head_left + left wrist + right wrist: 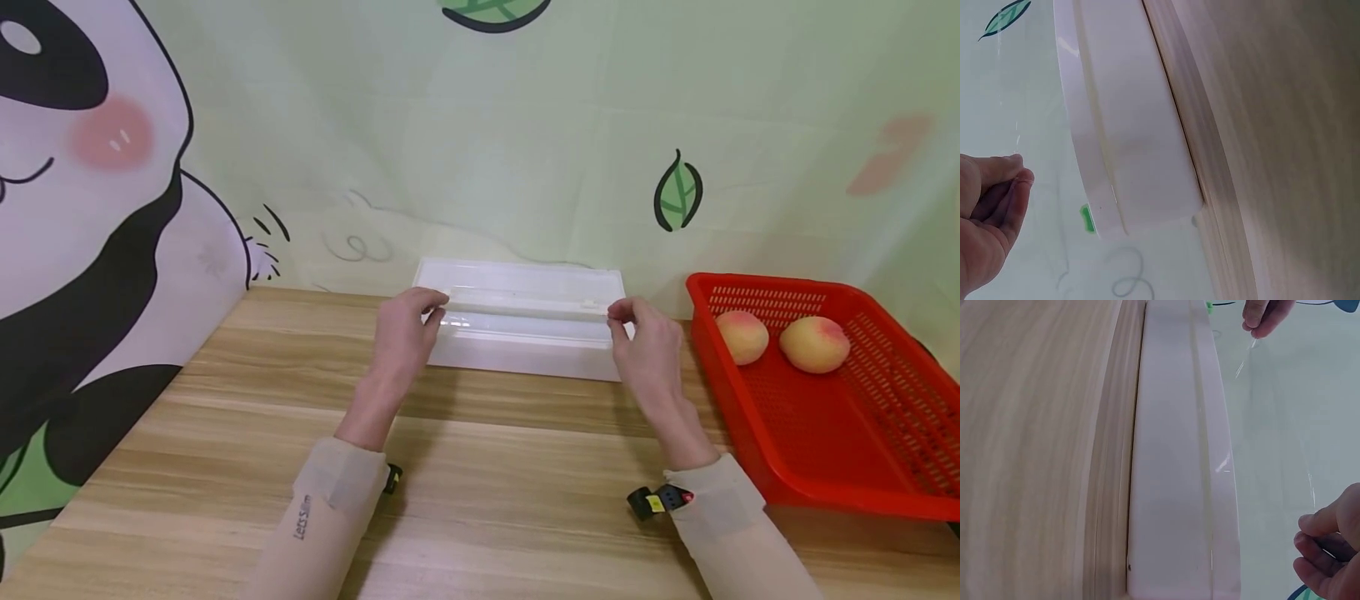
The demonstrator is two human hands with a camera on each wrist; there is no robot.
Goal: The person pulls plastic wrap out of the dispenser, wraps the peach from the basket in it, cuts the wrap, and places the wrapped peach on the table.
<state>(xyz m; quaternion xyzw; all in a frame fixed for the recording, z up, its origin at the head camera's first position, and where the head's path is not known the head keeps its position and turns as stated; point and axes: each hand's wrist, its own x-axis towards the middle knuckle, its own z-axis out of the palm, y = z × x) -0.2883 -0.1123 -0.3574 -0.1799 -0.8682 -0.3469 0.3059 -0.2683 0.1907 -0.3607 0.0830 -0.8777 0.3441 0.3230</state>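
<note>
A long white cling film dispenser box stands at the back of the table, against the wall cloth. Above it a sheet of clear cling film stretches between both hands, nearly invisible apart from its glinting edges. My left hand pinches the film's left corner between thumb and forefinger, above the box's left end. At the other end, my right hand pinches the right corner the same way. In the left wrist view, the left hand's fingertips are apart from the box.
To the right stands a red plastic basket with two peaches inside, close to the right forearm. Wood-grain tabletop lies in front of the box. A printed cloth hangs directly behind it.
</note>
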